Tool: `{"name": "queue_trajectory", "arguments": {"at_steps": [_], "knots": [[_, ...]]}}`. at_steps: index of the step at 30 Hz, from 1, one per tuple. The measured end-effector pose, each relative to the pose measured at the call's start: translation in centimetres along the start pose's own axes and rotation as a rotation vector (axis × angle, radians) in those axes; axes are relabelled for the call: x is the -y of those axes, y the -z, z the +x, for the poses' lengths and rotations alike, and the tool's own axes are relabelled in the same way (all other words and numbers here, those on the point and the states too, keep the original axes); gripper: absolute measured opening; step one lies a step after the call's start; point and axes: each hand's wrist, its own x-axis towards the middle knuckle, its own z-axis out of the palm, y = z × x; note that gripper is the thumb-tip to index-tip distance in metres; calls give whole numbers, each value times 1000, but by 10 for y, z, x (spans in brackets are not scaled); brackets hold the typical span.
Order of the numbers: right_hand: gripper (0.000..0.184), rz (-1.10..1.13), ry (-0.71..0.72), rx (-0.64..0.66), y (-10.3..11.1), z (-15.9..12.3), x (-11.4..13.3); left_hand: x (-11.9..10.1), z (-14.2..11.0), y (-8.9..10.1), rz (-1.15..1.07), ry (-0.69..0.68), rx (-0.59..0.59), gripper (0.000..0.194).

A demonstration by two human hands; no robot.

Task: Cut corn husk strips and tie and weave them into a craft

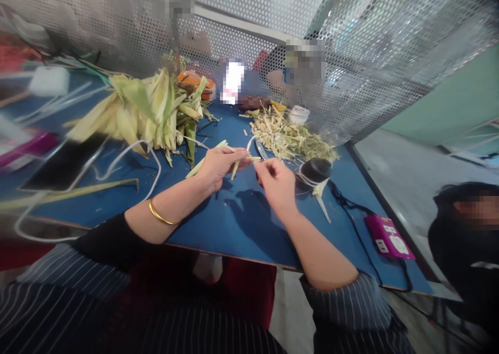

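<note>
My left hand (224,166) is closed on pale corn husk strips (235,170), which stick out above and below its fingertips. Close beside it, my right hand (276,182) is closed around small scissors (261,150), their blades pointing up and away. The right fingertips also meet the end of a strip that runs across between both hands; whether they pinch it is hard to make out. The scissors' handles are mostly hidden in the palm. Another length of husk (197,168) lies on the table under my left hand.
Whole corn husks (144,109) are heaped at the back left, husk scraps (280,133) at the back right. A dark spool-like object (314,173) stands right of my hand. A phone (64,161), white cable (156,169) and purple power strip (390,237) lie on the blue table. A person sits at right.
</note>
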Motion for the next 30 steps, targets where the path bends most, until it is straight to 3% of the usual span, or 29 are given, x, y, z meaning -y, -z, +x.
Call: {"name": "queue_trajectory", "arguments": {"at_steps": [2,6,12,25,30], "knots": [[25,48,12,-83,4,5,-4,-2,-2,1,52,23,27,23],[19,69,23,39,3,7,-7,0,-5,-1,150,-23,70,19],[16,66,2,-11,2,4,-10,7,-1,-1,184,-108,46,13],[19,171,-59,30,5,10,-18,2,2,4,138,-94,31,17],[27,309,-142,79,7,16,-18,-4,2,5,190,7,96,16]]}}
